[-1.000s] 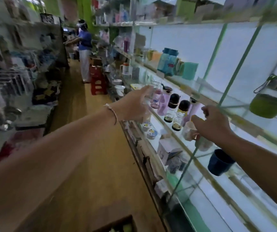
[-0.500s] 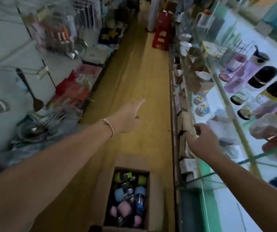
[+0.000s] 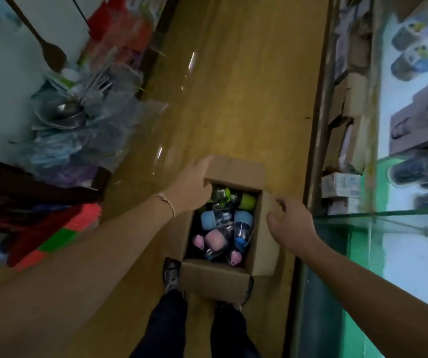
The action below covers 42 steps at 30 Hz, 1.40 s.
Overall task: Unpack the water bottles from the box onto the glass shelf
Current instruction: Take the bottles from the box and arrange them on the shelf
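The water bottles (image 3: 222, 223) lay inside the box (image 3: 215, 277). Our left hand (image 3: 192, 187) reached into its far corner, grip unseen; our right hand (image 3: 287, 223) hovered open, empty, beside it. Probably light, slick plastic, best grasped round the body.

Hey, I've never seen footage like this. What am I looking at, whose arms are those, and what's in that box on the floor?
No machine here: these are a person's two bare arms, filmed by a wide-angle camera worn on their head, looking down, so their legs show at the bottom. An open cardboard box stands on the wooden floor at their feet and holds jumbled water bottles, among them a green bottle, a blue bottle and a pink bottle. The left hand reaches over the box's far left corner, fingers dipping inside by the green bottle; whether it grips anything is unclear. The right hand hovers open above the right flap, holding nothing. At right is the glass shelf meant for the bottles.
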Motion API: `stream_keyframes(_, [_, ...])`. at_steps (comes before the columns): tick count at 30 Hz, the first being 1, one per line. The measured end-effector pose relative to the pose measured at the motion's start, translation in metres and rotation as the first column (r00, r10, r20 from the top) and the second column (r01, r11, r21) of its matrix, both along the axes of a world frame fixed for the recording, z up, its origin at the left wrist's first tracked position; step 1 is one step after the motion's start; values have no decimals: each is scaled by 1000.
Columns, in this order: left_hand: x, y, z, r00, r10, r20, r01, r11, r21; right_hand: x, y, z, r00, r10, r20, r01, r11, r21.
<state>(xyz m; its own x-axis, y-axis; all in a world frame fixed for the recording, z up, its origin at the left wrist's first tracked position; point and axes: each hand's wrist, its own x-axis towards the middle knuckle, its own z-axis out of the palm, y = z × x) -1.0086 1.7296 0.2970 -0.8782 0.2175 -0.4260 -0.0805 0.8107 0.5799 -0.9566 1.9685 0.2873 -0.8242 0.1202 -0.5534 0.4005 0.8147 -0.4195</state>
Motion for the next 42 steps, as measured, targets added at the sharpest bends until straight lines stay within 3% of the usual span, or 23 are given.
stream_keyframes(15, [74,-7,-248,946,36,321,-34,999,-12,57,-22,-245,970,-128,205,134,991,-18])
stream_keyframes(24, [109,16,-373,819,249,517,-263,964,-47,88,-45,-381,828,-376,416,414,910,-2])
stream_keyframes(26, [115,19,-396,788,298,539,-306,949,-77,90,-53,-407,758,-443,478,521,852,-38])
stream_keyframes(31, [124,25,-439,682,437,587,-437,887,-153,92,-70,-462,481,-601,639,808,587,-56])
stream_keyframes(35, [124,31,-459,513,563,648,-635,757,-155,87,-80,-483,414,-621,666,851,523,-41])
stream_keyframes(40, [118,29,-475,394,592,704,-726,670,-157,71,-92,-502,254,-698,670,964,239,-117])
stream_keyframes(42, [113,29,-478,337,586,737,-744,645,-173,68,-98,-508,221,-737,638,975,186,-122])
